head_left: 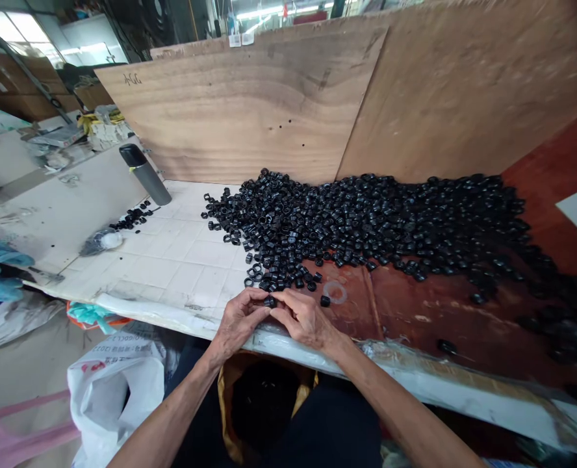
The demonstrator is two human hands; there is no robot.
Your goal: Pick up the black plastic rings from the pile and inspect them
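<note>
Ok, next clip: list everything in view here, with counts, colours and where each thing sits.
black plastic rings: hundreds, black, heaped across the bench
held ring: one, black, between both hands
small ring cluster: dozens, black, beside the flask
flask: one, grey with black cap, on the bench's pale end
plywood boards: two, tan, behind the heap
pale tiled surface: one, off-white, left part of the bench
brown surface: one, reddish brown, right part of the bench
plastic bag: one, white, below the bench edge
cardboard boxes: several, brown, far left background
left hand: one, bare, at the bench's front edge
right hand: one, bare, at the bench's front edge
</note>
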